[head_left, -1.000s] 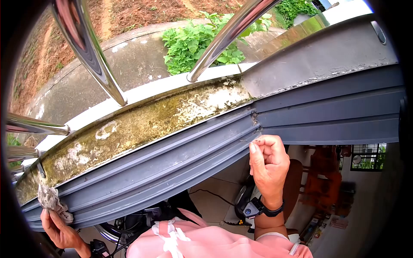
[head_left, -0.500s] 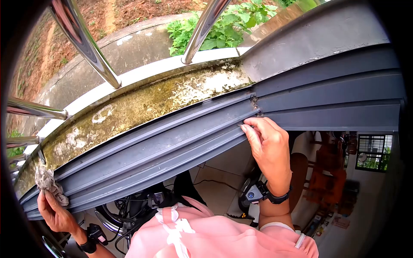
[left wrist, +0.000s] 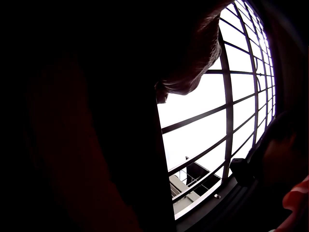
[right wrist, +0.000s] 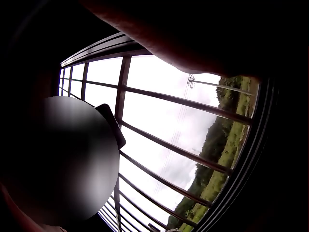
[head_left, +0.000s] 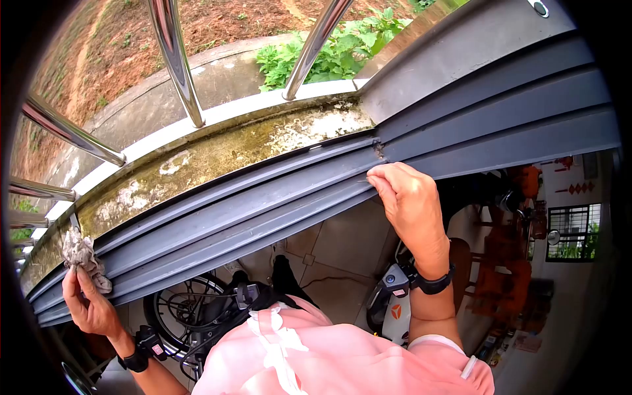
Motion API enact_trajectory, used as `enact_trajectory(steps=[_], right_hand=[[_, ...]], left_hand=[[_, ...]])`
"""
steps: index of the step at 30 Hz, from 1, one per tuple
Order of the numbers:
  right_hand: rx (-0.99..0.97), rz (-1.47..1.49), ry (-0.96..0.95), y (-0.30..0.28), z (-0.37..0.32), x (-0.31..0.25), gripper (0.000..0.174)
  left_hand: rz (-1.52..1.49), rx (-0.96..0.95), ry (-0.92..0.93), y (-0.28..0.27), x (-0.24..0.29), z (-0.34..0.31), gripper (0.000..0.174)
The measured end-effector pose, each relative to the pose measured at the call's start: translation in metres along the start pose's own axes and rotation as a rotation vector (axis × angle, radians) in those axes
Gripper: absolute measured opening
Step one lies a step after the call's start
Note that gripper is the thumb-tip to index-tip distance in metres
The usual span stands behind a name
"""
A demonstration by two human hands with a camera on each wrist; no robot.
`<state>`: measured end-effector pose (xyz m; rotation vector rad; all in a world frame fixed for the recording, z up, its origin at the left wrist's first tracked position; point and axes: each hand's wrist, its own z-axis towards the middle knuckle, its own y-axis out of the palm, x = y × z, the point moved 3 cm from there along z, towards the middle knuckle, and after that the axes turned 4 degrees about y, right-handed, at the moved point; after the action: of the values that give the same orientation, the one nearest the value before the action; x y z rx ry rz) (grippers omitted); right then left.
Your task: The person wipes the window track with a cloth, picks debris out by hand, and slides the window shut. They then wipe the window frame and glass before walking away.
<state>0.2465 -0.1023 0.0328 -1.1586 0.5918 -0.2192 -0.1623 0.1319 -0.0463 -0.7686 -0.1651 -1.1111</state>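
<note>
At the left of the head view, my left hand (head_left: pixel 92 306) pinches a crumpled grey rag (head_left: pixel 85 262) between thumb and fingers, against the end of the dark grey grooved frame (head_left: pixel 230 224). My right hand (head_left: pixel 416 209) is over the frame's outer rails, just below the corner joint, where dark dirt (head_left: pixel 378 150) sits. Its thumb and forefinger pinch a thin, tiny dark bit (head_left: pixel 368 180). In the right wrist view, the edge of a hand (right wrist: pixel 161 41) crosses the top. The left wrist view is mostly too dark to tell the fingers.
Beyond the frame runs a mossy, stained ledge (head_left: pixel 217 148) with shiny metal bars (head_left: pixel 176 62) rising from it. A leafy plant (head_left: pixel 329 56) grows outside. Below are a bicycle wheel (head_left: pixel 181 306), a tiled floor (head_left: pixel 345 240) and wooden furniture (head_left: pixel 497 283).
My right hand has turned from fingers-up to fingers pointing left, low at the rails near the corner. The left hand still pinches the rag, and the head view has shifted.
</note>
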Motion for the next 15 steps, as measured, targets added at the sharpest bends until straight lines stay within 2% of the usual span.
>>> enact_trajectory(steps=[4,11,15], right_hand=[[-0.191,-0.294,-0.028,0.004,0.007,-0.007,0.007],[-0.418,-0.349,-0.067,0.007,0.023,-0.009,0.004],[-0.061,-0.066,-0.045,-0.001,0.05,-0.021,0.01]], left_hand=[[-0.01,-0.003,0.001,0.001,0.004,0.002,0.019],[-0.001,-0.01,0.007,0.0,0.005,0.002,0.018],[-0.022,-0.018,-0.016,-0.001,0.005,0.001,0.017]])
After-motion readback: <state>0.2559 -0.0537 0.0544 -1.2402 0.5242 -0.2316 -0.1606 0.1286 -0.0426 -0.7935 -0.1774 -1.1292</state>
